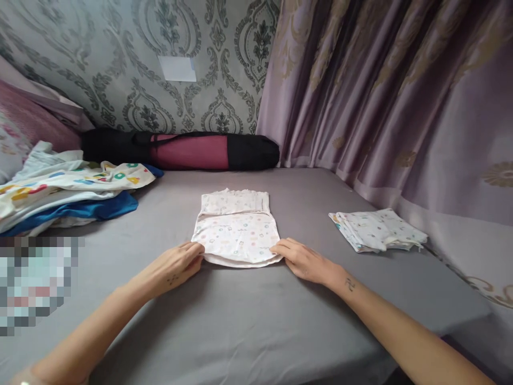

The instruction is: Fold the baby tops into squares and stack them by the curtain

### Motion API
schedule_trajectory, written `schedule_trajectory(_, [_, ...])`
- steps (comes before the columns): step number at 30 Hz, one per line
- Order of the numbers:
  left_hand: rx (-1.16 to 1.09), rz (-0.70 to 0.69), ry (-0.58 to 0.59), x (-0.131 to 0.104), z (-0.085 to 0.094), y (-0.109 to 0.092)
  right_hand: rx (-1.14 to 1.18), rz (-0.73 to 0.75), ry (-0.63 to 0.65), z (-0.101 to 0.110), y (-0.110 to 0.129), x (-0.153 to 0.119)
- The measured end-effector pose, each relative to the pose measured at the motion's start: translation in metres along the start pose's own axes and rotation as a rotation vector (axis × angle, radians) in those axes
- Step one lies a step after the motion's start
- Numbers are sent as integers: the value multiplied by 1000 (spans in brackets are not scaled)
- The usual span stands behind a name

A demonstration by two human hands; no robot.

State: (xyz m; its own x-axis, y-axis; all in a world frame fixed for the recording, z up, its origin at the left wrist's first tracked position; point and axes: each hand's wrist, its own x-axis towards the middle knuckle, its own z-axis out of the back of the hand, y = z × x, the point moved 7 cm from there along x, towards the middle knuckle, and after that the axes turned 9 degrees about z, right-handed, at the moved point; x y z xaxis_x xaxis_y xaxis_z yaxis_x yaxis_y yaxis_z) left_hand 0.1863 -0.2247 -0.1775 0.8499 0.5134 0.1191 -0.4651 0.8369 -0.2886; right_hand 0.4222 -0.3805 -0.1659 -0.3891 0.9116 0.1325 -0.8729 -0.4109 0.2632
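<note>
A white baby garment [240, 235] with a small pastel print lies flat in front of me, its far part folded over into a band. My left hand [186, 262] pinches its near left corner, fingers pressed together on the cloth. At the near right corner my right hand [302, 259] grips the hem between thumb and fingers. The near edge bows slightly toward me and shows more than one layer. Both hands rest low, close to the sheet. The fingertips partly cover the corners.
The garment lies on a grey bedsheet [248, 321]. To the right sits a stack of folded printed clothes [380, 230]. Loose clothes [80, 187] are heaped at the left. A black and maroon long bag [188, 151] lies along the wall, and a purple curtain [360, 80] hangs at the right.
</note>
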Motion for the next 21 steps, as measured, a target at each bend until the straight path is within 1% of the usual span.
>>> schedule_trajectory(3, [40,-27,50,3,-7,2,16,-67,-77,1,-8,5])
schedule_trajectory(5, [37,-74,64,3,-9,2,45,-97,-88,1,-12,8])
schedule_trajectory(7, [21,-105,72,2,-8,3,93,-93,-96,2,-14,10])
schedule_trajectory(10, [-45,-105,80,-2,-3,8,168,-65,-156,10,-17,9])
schedule_trajectory(12, [-110,-59,105,-5,1,16,206,-52,-172,15,-19,6])
schedule_trajectory(16, [-233,97,137,-5,12,31,254,-40,-118,23,-20,2])
schedule_trajectory(19, [-298,213,123,0,22,35,257,-72,-102,30,-23,4])
schedule_trajectory(21, [-336,282,94,7,30,38,258,-113,-115,35,-29,7])
